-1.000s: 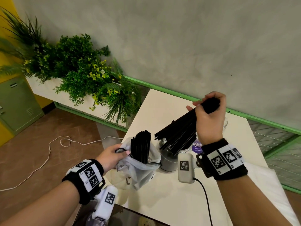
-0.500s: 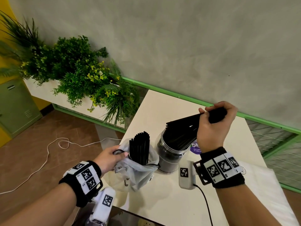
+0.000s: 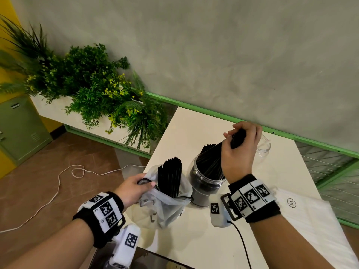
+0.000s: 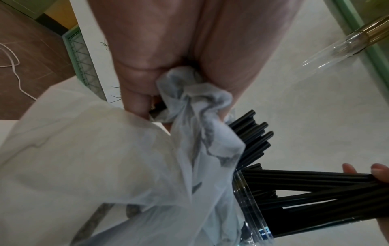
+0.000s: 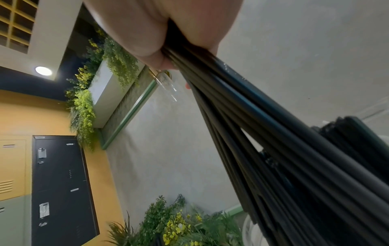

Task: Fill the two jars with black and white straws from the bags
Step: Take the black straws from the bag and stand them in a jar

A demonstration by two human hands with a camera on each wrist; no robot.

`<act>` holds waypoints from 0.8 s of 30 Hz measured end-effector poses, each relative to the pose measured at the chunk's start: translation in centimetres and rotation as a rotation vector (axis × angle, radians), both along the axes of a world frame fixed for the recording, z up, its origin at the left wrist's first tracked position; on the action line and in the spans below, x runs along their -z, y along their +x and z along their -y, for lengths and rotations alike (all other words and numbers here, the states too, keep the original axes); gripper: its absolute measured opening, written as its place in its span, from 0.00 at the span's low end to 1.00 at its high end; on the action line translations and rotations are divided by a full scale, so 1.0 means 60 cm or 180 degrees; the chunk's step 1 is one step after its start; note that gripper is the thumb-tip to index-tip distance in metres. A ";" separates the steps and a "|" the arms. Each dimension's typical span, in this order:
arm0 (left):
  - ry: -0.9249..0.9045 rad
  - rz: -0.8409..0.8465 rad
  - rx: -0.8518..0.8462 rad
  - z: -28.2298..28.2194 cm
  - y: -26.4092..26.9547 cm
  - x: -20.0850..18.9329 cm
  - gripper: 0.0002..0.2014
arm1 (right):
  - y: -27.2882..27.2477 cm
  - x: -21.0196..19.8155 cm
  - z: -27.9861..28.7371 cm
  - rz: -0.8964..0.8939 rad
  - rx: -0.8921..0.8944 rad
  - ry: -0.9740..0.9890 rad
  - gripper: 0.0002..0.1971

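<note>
My right hand (image 3: 240, 150) grips a bundle of black straws (image 3: 213, 162) by the top end. The bundle's lower ends stand inside a clear jar (image 3: 202, 188) on the white table (image 3: 194, 129). In the right wrist view the black straws (image 5: 263, 141) fan down from my fist. My left hand (image 3: 134, 188) pinches the rim of a translucent white bag (image 3: 165, 206) left of the jar. More black straws (image 3: 170, 177) stand upright in that bag. The left wrist view shows my fingers (image 4: 136, 93) bunching the bag (image 4: 105, 166). A second clear jar (image 3: 263, 146) lies half hidden behind my right hand.
A flat white bag (image 3: 310, 220) lies on the table's right side. A planter of green plants (image 3: 93, 90) stands left of the table against the wall. A white cable (image 3: 58, 183) trails over the brown floor. A green rail (image 3: 213, 115) runs behind the table.
My right hand has lowered and tipped the black straw bundle from nearly level above the jar until its ends stand inside the jar. My left hand has kept its hold on the bag.
</note>
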State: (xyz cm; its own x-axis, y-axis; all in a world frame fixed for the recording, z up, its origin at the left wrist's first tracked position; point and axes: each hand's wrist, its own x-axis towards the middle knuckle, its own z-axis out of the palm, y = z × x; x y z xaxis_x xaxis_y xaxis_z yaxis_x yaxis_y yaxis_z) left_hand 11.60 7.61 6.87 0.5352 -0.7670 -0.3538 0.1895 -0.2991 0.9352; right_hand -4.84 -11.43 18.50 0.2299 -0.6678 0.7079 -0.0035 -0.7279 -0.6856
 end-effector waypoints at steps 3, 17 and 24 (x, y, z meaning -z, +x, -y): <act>-0.0018 -0.0042 -0.0017 0.002 0.000 0.001 0.05 | 0.005 -0.001 0.005 -0.0232 0.0014 -0.0107 0.17; -0.0037 -0.0132 -0.0081 0.005 0.000 0.006 0.03 | 0.001 0.066 0.061 -0.1610 -0.0561 0.0271 0.17; -0.0004 -0.0178 -0.0125 0.009 0.004 0.007 0.03 | -0.046 0.083 0.078 -0.1682 -0.0488 0.0355 0.30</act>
